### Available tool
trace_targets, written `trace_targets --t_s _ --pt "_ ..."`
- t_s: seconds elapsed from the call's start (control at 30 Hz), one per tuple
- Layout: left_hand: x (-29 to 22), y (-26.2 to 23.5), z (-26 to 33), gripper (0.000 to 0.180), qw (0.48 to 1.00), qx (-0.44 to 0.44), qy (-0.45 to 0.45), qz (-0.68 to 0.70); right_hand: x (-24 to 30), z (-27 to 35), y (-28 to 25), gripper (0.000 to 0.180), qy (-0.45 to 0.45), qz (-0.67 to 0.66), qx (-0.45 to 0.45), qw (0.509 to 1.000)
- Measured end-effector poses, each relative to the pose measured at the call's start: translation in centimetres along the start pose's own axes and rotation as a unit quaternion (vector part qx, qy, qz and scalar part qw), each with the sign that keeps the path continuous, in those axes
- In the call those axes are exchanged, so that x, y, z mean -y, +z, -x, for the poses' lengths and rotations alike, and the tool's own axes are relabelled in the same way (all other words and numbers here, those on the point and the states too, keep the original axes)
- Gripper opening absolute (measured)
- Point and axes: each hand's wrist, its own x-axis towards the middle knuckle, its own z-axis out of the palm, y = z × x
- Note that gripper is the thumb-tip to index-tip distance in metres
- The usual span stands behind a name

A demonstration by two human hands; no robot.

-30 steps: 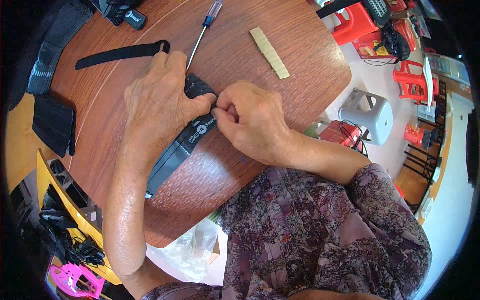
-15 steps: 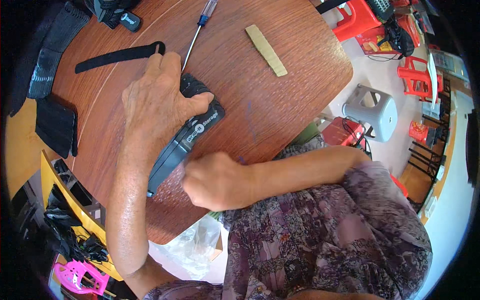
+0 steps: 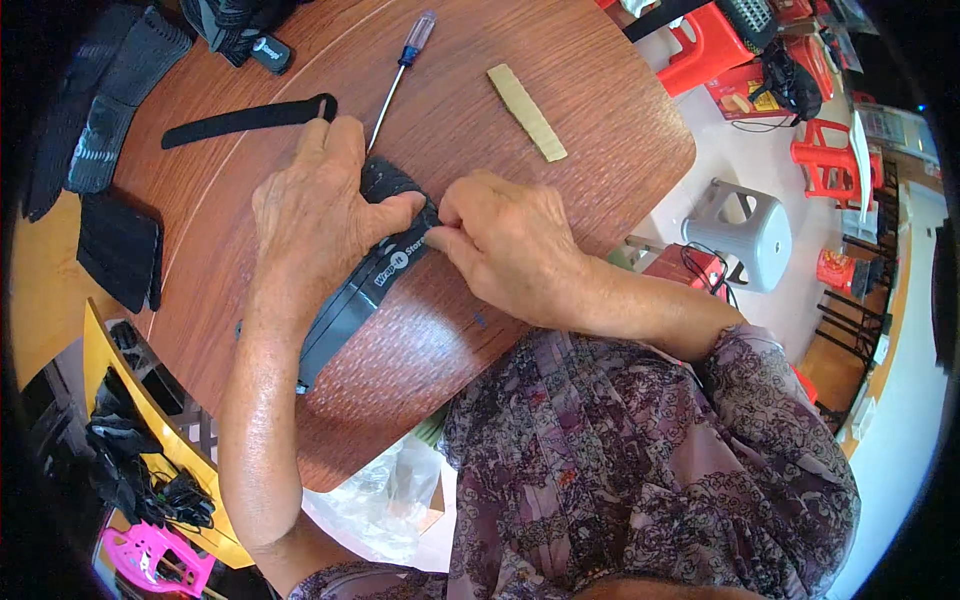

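Observation:
My left hand (image 3: 315, 205) lies over a bundle of black straps (image 3: 345, 315) with pale print on top, its thumb pressing on the bundle's far end. One fingertip of that hand meets the looped end of a single black strap (image 3: 240, 122) lying to the left. Pinched at the bundle's right end is my right hand (image 3: 515, 240), with thumb and fingertips on the strap edge. What lies under my left palm is hidden. A screwdriver (image 3: 402, 80) with a clear and blue handle points toward the bundle, and a tan corrugated strip (image 3: 527, 112) rests to its right.
The brown wooden table (image 3: 590, 150) curves away at its right edge. Folded black straps (image 3: 120, 245) and a darker pile (image 3: 235, 25) sit at the left. A grey stool (image 3: 745, 235), red chairs (image 3: 830, 160) and a pink chair (image 3: 155, 560) stand around the table.
My right hand has moved up and away from beside the bundle's near part to its far right end, where it now pinches. My left hand stays on the bundle.

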Motion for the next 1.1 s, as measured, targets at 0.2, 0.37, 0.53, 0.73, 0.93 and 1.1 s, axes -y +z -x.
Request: trace_targets --t_s 0.2,0.37,0.53,0.73,0.93,1.1 --pt "-0.2 0.0 -0.1 0.052 1.0 -0.005 -0.02 0.002 0.2 -1.0 1.1 0.013 -0.024 -0.02 -0.037 0.999" --pt "-0.4 -0.3 -0.3 0.05 0.999 0.02 -0.026 0.003 -0.4 -0.4 2.4 0.018 -0.123 -0.052 -0.113 0.985" --pt "-0.2 -0.4 -0.1 0.049 1.0 0.004 -0.02 -0.002 -0.7 -0.3 2.9 0.021 -0.182 -0.058 -0.146 0.971" --pt "-0.5 -0.6 0.0 0.047 0.999 0.032 -0.028 0.02 -1.3 0.9 1.9 0.019 -0.151 -0.057 -0.104 0.981" --pt "-0.6 -0.6 0.4 0.046 0.999 0.017 -0.021 0.023 -0.2 0.0 0.7 0.018 -0.032 -0.037 -0.039 0.998" --pt "-1.0 -0.7 0.4 0.048 0.998 0.043 -0.045 0.017 -0.4 0.2 1.6 0.018 -0.04 -0.018 -0.059 0.997"
